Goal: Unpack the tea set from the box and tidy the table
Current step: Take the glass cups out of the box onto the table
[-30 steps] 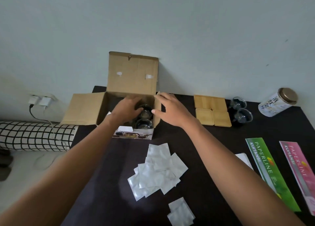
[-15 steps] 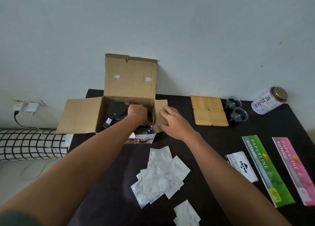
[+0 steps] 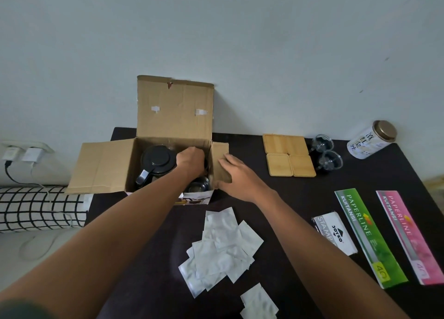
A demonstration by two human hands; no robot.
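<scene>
Under left hand [image 3: 191, 161]: glass cup, hidden; fingers curled, contents unclear.
Right hand [image 3: 236, 174]: flat, bracing box [image 3: 168, 136] flap.
Teapot [image 3: 157, 163]: fragile; take by handle.

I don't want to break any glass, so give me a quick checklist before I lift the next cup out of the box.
1. Box flaps open: ok.
2. Right hand steadying the box's side flap: ok.
3. Left hand grip on a cup: cannot tell, fingers hidden.
4. Teapot clear of the lift path: cannot tell, it sits right beside the hand.
5. Free landing spot near the glass cups: ok.
</scene>
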